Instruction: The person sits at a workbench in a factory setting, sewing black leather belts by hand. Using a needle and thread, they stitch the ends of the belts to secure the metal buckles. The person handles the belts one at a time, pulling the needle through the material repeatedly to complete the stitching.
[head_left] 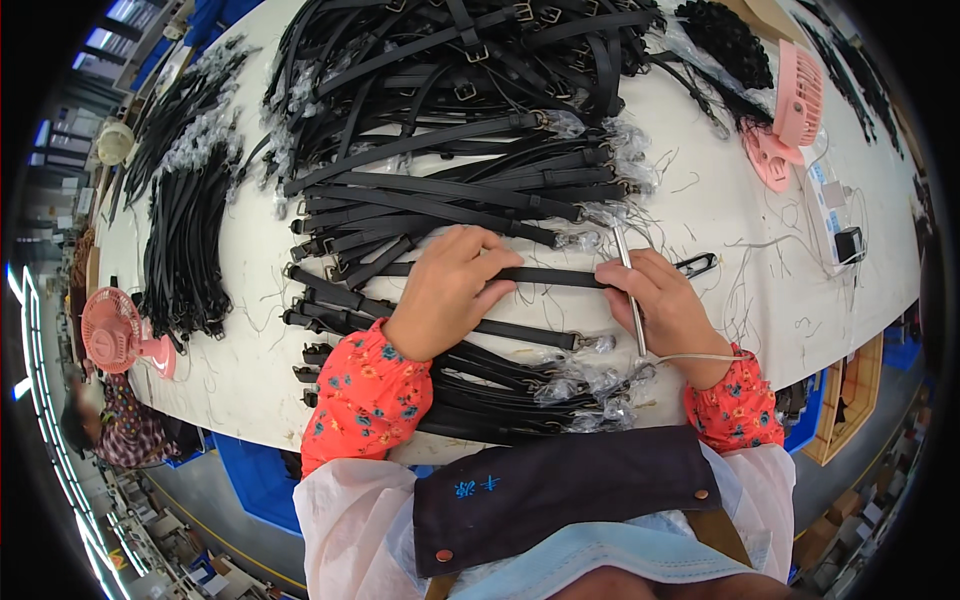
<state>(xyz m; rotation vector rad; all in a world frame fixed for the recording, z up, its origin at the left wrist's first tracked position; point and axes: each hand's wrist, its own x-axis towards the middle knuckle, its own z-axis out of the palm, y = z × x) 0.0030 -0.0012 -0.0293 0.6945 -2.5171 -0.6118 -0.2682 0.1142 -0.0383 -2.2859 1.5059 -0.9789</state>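
A black belt (560,277) lies crosswise in front of me, with the thumb and fingers of my left hand (447,290) closed on its middle. My right hand (668,308) is wrapped round a slim silver pen-like tool (621,243), and its fingertips touch the belt's right end. A thin cord (700,357) runs by that wrist. Beyond the right knuckles a black looped piece (699,264) sticks out; whether I hold it cannot be told. Rows of black belts (470,195) with buckles and clear plastic wrap lie above and below the one I hold.
A large heap of black belts (400,80) covers the far side of the white table (260,400). More straps (185,240) are piled at left. Pink fans stand at left (112,328) and right (797,90). A white power strip (828,215) lies at right. Loose threads are scattered about.
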